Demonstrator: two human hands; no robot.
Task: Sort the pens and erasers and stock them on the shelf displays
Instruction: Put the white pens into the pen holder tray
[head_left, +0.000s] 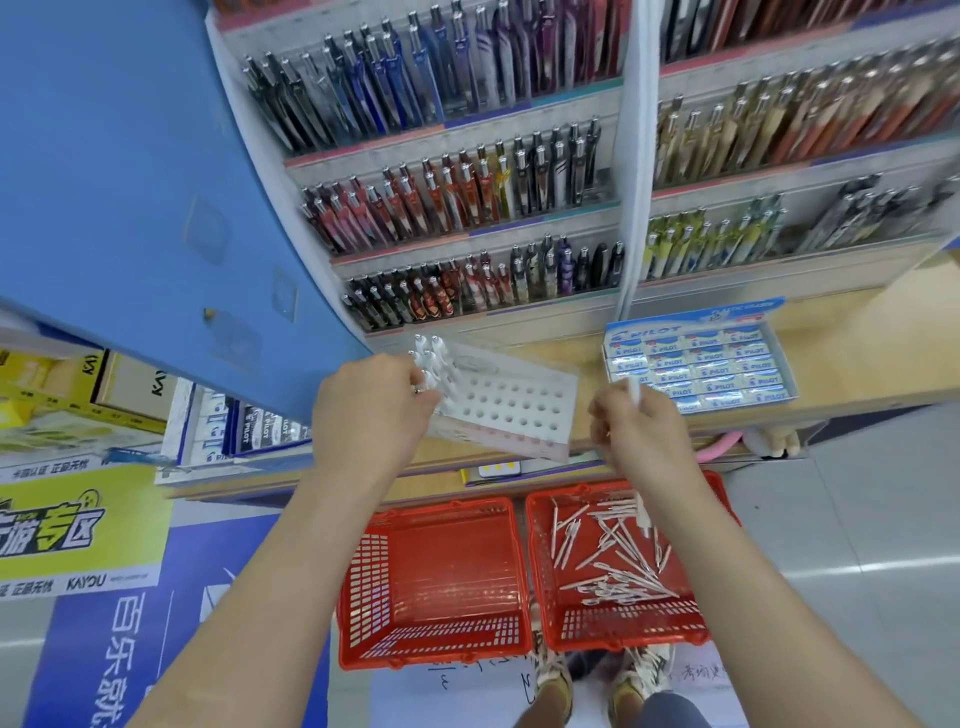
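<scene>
Several slim white pens (618, 564) are seen from the head view lying loose and crossed in the right red basket (543, 597) on the floor, while the left red basket (363, 577) beside it shows no pens. Above the baskets, a white perforated holder (511, 410) is held tilted by the left hand (371, 410), whose fingers are curled round its left end; a few pens (431, 356) are already stood in the far left holes, and most holes are unfilled. One white pen (635, 391) is pinched in the right hand (641, 434), the fingers being closed on its barrel with one end showing above them, just right of the holder. A box of erasers (698, 364) is set on the wooden desk (857, 353) to the right, below the pen shelves (457, 208). The pens are judged to be light, stiff and smooth, so they are likely to slip or roll; a grip near the middle of the barrel is suggested, leaving the lower end free to be guided into a hole. The holder is judged light and thin, prone to tip when gripped at one end only.
</scene>
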